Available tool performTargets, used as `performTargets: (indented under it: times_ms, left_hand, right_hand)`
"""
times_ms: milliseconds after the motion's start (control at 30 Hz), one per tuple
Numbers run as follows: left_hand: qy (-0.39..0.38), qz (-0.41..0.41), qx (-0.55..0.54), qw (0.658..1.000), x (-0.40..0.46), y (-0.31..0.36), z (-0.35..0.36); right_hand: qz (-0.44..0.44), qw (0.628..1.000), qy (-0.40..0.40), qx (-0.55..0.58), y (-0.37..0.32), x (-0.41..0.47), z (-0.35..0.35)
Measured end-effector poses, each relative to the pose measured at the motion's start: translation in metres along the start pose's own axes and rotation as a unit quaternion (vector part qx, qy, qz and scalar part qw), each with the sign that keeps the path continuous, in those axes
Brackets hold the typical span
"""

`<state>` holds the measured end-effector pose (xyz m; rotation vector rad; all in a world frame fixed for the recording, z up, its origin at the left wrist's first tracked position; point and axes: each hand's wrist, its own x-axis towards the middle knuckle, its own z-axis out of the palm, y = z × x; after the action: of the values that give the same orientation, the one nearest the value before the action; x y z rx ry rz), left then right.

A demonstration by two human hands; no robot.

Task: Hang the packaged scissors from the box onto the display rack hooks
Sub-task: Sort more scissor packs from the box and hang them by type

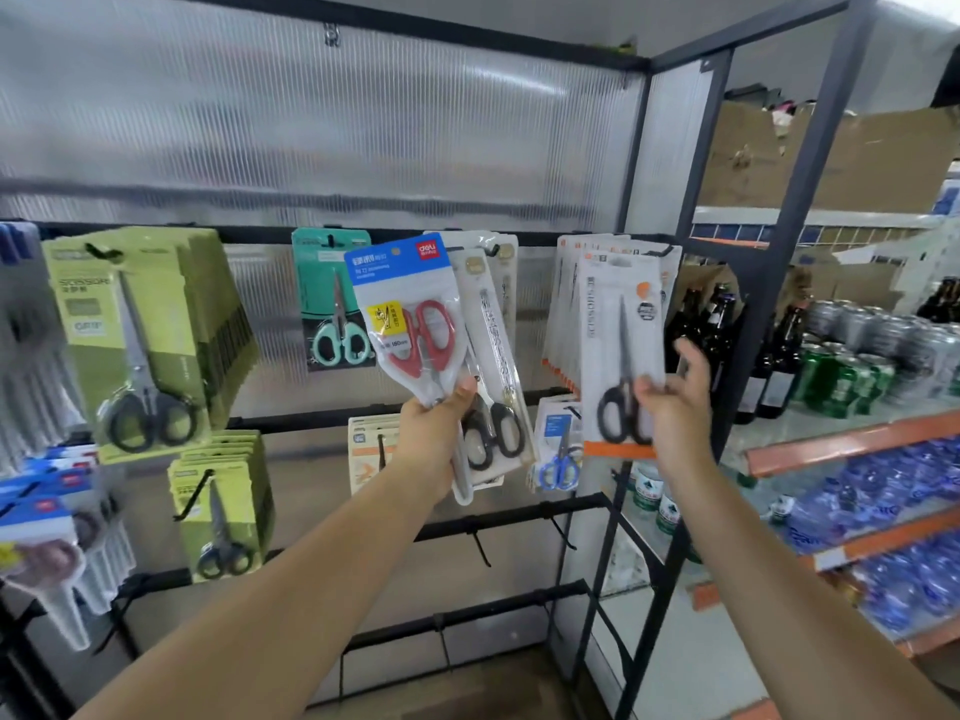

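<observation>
Currently left hand [435,424] grips the red-handled scissors pack [408,324] and another pack behind; right hand [673,402] pinches the white pack [621,350] hanging on the rack hook [661,250].

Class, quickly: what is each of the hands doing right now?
Left hand: grips the red scissors pack at its bottom.
Right hand: pinches the white scissors pack near its bottom.

A ribbed translucent wall panel [322,122] is framed by dark metal posts [810,210]. To the right, orange-edged shelves [831,449] are stocked with dark bottles [774,356], cans [852,356] and blue-wrapped water packs [893,491]. Cardboard [852,163] is seen behind them.
</observation>
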<state>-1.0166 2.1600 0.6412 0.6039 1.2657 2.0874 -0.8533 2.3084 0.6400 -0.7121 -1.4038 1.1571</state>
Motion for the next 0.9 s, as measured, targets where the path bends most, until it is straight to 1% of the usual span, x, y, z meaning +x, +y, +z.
performTargets:
  times_ms: [67,167,333,467,600,800,900]
  left_hand:
    - [0.007,-0.009,-0.005,1.0,-0.001,0.002,-0.001]
    - [0.021,-0.018,-0.003,1.0,0.001,0.003,-0.003]
    - [0.011,-0.025,0.009,1.0,0.004,0.005,-0.006]
    - [0.02,-0.014,0.035,0.999,0.009,0.006,-0.009]
    - [0.018,-0.012,0.03,0.999,0.012,0.005,-0.007]
    - [-0.001,-0.005,0.021,1.0,0.014,0.005,-0.001]
    - [-0.006,-0.006,0.018,1.0,0.015,0.004,-0.002]
  right_hand:
    - [-0.013,1.0,0.021,0.005,-0.004,0.017,-0.01]
    - [0.002,0.998,0.051,0.026,-0.009,0.04,-0.021]
    - [0.003,0.998,0.063,0.028,-0.007,0.052,-0.031]
    - [0.008,0.999,0.051,0.017,-0.004,0.055,-0.034]
    - [0.003,0.999,0.045,-0.013,0.001,0.055,-0.034]
    - [0.009,0.997,0.065,-0.041,0.006,0.055,-0.034]
    - [0.013,0.997,0.056,-0.044,0.004,0.055,-0.034]
